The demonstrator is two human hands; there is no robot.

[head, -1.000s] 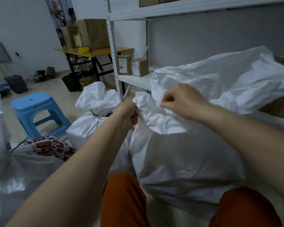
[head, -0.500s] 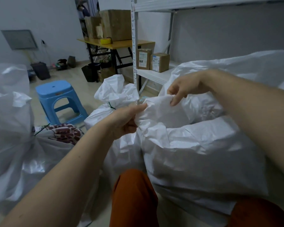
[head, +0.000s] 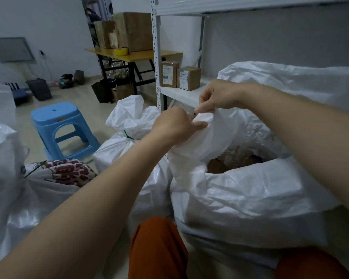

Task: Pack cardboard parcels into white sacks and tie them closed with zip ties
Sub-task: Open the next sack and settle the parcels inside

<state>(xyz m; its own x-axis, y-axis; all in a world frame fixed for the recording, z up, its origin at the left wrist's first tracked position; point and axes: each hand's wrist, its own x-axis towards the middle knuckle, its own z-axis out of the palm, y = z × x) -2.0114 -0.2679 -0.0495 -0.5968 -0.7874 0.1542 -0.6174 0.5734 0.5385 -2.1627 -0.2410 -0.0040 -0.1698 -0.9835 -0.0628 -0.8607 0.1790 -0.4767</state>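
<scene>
A large white sack (head: 250, 198) stands in front of me between my knees, its mouth gaping, with cardboard parcels (head: 220, 167) showing inside. My left hand (head: 175, 125) is shut on the near left edge of the sack's rim. My right hand (head: 220, 95) pinches the same rim just above it, fingers closed on the fabric. Behind them stands another white sack (head: 129, 141), tied at the neck with a green zip tie (head: 128, 135).
A blue plastic stool (head: 60, 127) stands on the floor at left. More white sacks (head: 6, 178) sit at far left, one with a red-patterned cloth (head: 69, 172). A white metal shelf (head: 179, 93) holds two small boxes (head: 180, 77). A yellow table (head: 133, 55) carries cartons behind.
Both hands have gathered closer on the sack's rim and lifted it. The sack's mouth has opened and parcels inside now show. The view has swung left.
</scene>
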